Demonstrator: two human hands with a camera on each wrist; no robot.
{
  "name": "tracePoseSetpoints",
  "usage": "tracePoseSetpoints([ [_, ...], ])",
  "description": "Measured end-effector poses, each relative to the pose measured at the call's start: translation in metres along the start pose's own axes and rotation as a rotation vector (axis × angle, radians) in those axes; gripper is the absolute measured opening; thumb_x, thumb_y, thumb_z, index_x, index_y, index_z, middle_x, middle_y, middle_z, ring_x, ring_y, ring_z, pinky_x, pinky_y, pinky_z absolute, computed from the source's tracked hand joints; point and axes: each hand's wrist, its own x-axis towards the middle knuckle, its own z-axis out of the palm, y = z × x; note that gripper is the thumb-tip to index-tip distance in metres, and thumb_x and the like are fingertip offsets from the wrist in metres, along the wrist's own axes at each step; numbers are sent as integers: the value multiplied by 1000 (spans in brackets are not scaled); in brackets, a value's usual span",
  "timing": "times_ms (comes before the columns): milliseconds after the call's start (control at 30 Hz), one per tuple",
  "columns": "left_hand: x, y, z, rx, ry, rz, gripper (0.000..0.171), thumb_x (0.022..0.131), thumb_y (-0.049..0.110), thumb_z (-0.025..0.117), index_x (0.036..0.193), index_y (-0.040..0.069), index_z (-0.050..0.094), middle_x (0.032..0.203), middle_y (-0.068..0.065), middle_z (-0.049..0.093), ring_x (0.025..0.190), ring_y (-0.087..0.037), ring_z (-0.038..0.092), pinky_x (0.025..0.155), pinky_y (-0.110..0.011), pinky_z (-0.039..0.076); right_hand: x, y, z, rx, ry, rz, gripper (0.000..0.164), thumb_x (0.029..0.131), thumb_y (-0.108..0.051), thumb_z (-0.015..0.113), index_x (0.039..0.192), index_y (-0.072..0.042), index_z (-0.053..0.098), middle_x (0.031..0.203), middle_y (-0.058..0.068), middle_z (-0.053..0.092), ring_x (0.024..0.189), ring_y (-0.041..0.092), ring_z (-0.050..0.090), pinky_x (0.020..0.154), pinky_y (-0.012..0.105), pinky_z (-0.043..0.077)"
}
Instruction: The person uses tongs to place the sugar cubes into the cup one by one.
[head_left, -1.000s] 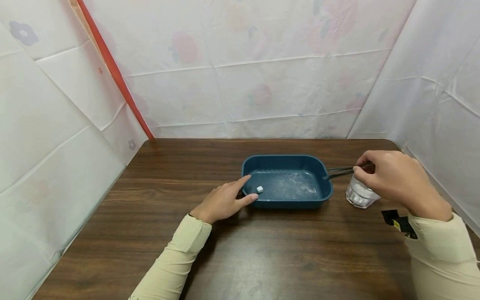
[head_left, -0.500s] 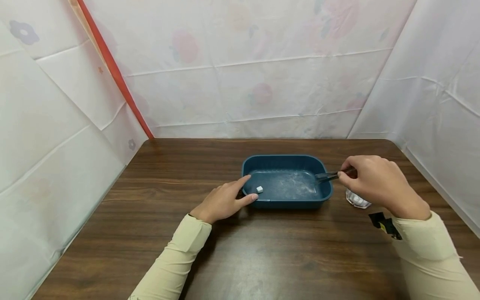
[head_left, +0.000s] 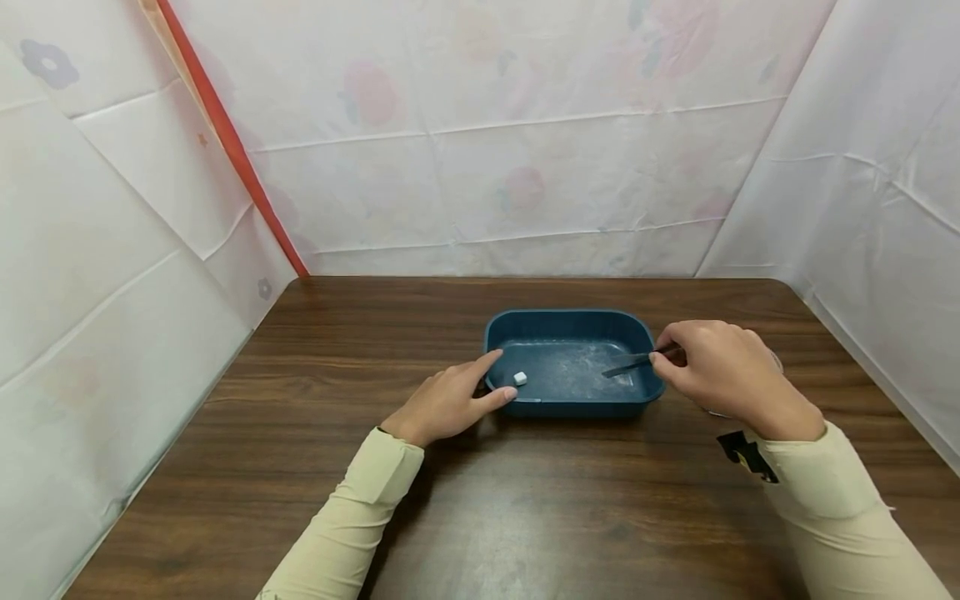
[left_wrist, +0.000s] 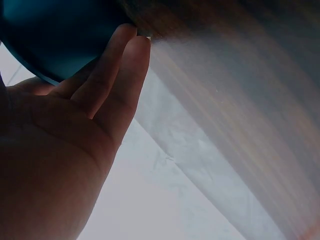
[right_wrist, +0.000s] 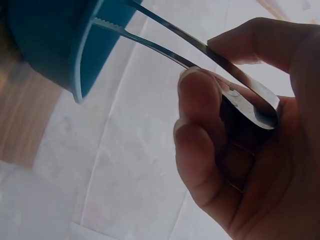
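A dark blue rectangular tub (head_left: 573,409) stands on the table, a small white cube (head_left: 521,378) lying on its floor near the left end. My left hand (head_left: 442,402) rests against the tub's left end, thumb at the near rim; in the left wrist view its fingers lie nearly straight along the outer wall. Between thumb and fingers my right hand (head_left: 720,371) pinches a pair of metal tweezers (right_wrist: 172,54). Their arms stand apart in the right wrist view. The tips reach over the tub's right rim, above its floor, with nothing visible between them.
Mostly hidden behind my right hand is a clear glass (head_left: 717,413), only slivers of it showing. The brown wooden table (head_left: 360,333) is bordered by white patterned sheets (head_left: 480,167) at the back and both sides.
My right hand has moved left from over the glass, bringing the tweezers' tips from the tub's right rim to inside it. The glass is now nearly covered. My left hand stays put.
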Motion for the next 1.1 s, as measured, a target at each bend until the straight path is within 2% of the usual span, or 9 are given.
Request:
tracePoseSetpoints([
  [567,2,-1,0,8,0,-9,80,97,68,47,159,21,33,152,-3,47,135,-22,49,107,-46,42,5,-13,26,41,14,-84,13,91,-23,70,95,-11,76,84,-3,71,69,8,65,55,30,52],
  [1100,1,0,0,13,2,-15,80,96,68,47,159,21,33,152,-3,47,134,-22,50,106,-46,43,8,-24,41,57,39,-149,10,91,-20,72,95,-13,76,83,-4,71,70,7,65,55,30,52],
])
